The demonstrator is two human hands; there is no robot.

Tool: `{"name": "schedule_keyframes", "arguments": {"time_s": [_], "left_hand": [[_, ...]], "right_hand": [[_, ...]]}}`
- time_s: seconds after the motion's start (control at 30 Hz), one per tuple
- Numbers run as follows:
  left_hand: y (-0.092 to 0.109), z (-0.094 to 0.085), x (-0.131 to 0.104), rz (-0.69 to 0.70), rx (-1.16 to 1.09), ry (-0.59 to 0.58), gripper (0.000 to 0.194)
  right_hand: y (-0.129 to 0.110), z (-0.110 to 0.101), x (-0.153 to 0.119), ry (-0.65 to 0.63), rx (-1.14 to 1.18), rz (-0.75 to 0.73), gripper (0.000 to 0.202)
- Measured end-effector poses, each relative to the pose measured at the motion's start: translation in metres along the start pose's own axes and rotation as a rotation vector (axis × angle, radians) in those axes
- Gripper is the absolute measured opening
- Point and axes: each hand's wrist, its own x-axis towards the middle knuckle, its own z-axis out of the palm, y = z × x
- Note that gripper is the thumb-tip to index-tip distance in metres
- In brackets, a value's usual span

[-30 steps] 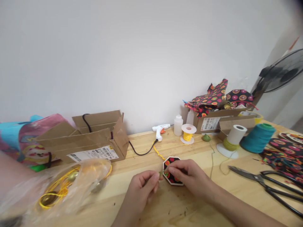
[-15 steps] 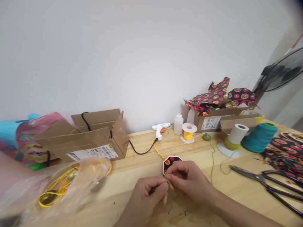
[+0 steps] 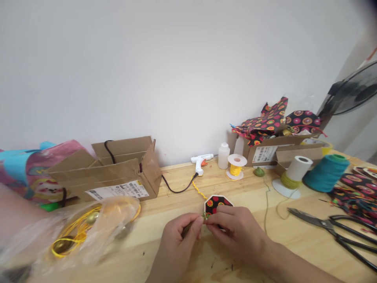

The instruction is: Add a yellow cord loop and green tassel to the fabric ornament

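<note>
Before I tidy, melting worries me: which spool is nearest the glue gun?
The yellow spool; the olive spool and teal cone both stand farther right.

Two hands, left (image 3: 181, 239) and right (image 3: 237, 232), pinching green cord (image 3: 205, 216) near the tabletop's (image 3: 165, 251) front edge; one octagonal patterned piece (image 3: 217, 203), lying beside the right. One white glue gun (image 3: 200, 163), resting by the back edge. One pair of black-handled scissors (image 3: 325, 224), lying open toward the right edge.
</note>
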Motion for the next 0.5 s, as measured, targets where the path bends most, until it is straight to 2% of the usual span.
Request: {"name": "schedule_keyframes", "arguments": {"time_s": [0.23,0.37,0.5], "left_hand": [[0.0019,-0.001,0.0004,0.047,0.07,0.05,0.027],[0.0,-0.0012,0.0004,0.049,0.049,0.022,0.028],[-0.0008,-0.0011,0.0007,-0.013,-0.019,0.005,0.031]], "right_hand": [[-0.0011,0.0008,-0.0019,-0.025,-0.067,0.004,0.019],[-0.0028,0.0007,-0.0008,-0.023,0.017,0.039,0.017],[-0.0048,-0.0043,0.0024,-0.005,0.114,0.116,0.014]]}}
